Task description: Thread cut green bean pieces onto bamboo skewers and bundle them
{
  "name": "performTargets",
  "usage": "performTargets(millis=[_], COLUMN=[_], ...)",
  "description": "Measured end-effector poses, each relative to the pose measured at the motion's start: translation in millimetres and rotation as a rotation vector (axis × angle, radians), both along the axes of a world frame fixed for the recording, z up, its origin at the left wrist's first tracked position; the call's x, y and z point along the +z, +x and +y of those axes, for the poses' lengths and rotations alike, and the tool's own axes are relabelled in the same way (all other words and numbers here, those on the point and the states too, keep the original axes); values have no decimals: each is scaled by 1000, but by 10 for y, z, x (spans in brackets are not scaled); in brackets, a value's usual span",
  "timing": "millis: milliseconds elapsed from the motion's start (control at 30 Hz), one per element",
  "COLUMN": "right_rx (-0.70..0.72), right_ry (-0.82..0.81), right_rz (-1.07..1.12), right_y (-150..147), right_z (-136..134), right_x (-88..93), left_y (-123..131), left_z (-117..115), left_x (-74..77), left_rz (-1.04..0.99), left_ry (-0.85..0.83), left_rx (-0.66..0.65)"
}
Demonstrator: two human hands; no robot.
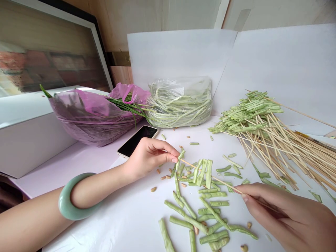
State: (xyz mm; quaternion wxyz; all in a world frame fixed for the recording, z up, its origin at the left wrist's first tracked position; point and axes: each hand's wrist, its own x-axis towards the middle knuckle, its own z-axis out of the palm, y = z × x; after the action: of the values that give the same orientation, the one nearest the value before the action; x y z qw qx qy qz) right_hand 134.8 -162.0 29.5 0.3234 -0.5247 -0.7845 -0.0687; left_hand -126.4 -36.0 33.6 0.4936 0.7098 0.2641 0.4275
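My right hand pinches a thin wooden skewer that slants up to the left. Several short pieces of green bean are threaded side by side near its far end. My left hand, with a pale green bangle on its wrist, pinches another bean piece between thumb and fingertips at the skewer's tip. Whether the tip has pierced that piece I cannot make out. Below the skewer, many loose cut bean pieces and small beige seeds lie scattered on the white tabletop.
Finished skewers of beans are piled at the right, sticks toward me. A clear bag of long beans and a purple bag of greens stand at the back. A phone lies behind my left hand. White panels wall the back.
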Motion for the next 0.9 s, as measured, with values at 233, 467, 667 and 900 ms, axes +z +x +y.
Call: performTargets(millis=[233, 467, 667, 900], right_rx=[45, -21, -116, -303], right_ry=[-109, -116, -84, -16], right_rz=[-5, -23, -78, -75], right_y=[-104, 62, 252, 402], right_z=[-48, 33, 63, 75], right_x=[-12, -14, 13, 39], left_y=[15, 58, 27, 21], left_z=[-136, 31, 41, -49], left_x=[-12, -28, -56, 39], left_rz=[136, -76, 179, 481], left_ry=[-2, -287, -129, 416], left_rx=[-302, -10, -54, -450])
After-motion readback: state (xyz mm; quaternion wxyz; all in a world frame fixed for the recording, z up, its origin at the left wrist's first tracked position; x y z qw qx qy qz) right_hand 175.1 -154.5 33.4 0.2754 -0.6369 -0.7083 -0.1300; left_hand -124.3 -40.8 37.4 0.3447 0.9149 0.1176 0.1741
